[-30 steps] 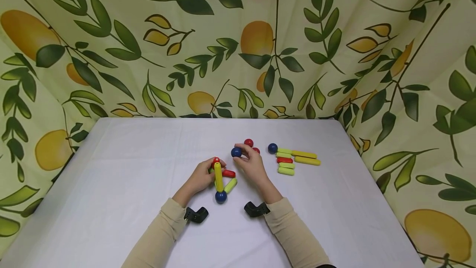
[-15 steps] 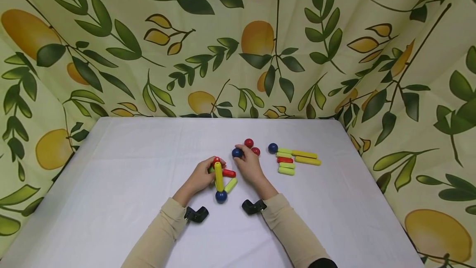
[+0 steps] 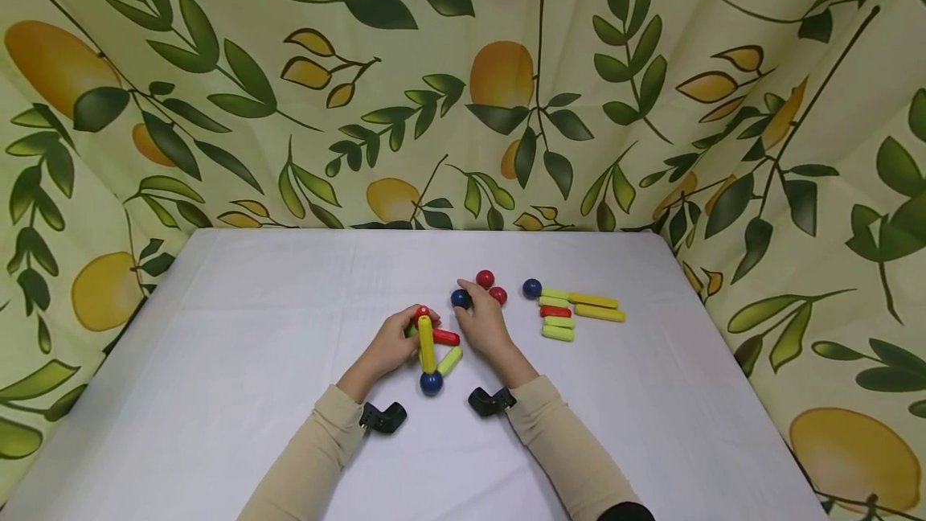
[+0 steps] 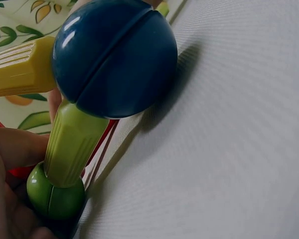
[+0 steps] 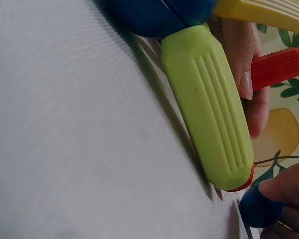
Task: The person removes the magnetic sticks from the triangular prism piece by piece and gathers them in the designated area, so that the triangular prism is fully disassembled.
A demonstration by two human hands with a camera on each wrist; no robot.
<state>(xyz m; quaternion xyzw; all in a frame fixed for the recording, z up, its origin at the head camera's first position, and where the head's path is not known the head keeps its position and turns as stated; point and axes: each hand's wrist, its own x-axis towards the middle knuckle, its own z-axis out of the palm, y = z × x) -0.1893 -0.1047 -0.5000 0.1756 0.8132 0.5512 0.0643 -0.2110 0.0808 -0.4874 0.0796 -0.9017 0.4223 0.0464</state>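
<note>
In the head view my left hand (image 3: 388,344) holds a toy structure of balls and ribbed rods. From its blue ball (image 3: 431,383) a yellow rod (image 3: 428,348) leads to a red ball (image 3: 423,312). A red rod (image 3: 446,337) and a lime rod (image 3: 450,360) stick out to the right. The left wrist view shows fingers around a green ball (image 4: 55,193) at the end of another lime rod (image 4: 75,144). My right hand (image 3: 483,324) has thumb and fingers at a loose blue ball (image 3: 460,298), low at the table; the right wrist view shows the thumb touching it.
Two red balls (image 3: 485,278) lie just beyond my right hand. Farther right are another blue ball (image 3: 531,289), short lime rods (image 3: 559,334), a short red rod (image 3: 555,312) and two longer yellow rods (image 3: 600,313). A white cloth (image 3: 217,392) covers the table, with a patterned curtain behind.
My right hand has lowered slightly with the blue ball, and its fingers look a little more spread. Both red balls show more fully. The left hand and structure have stayed nearly still.
</note>
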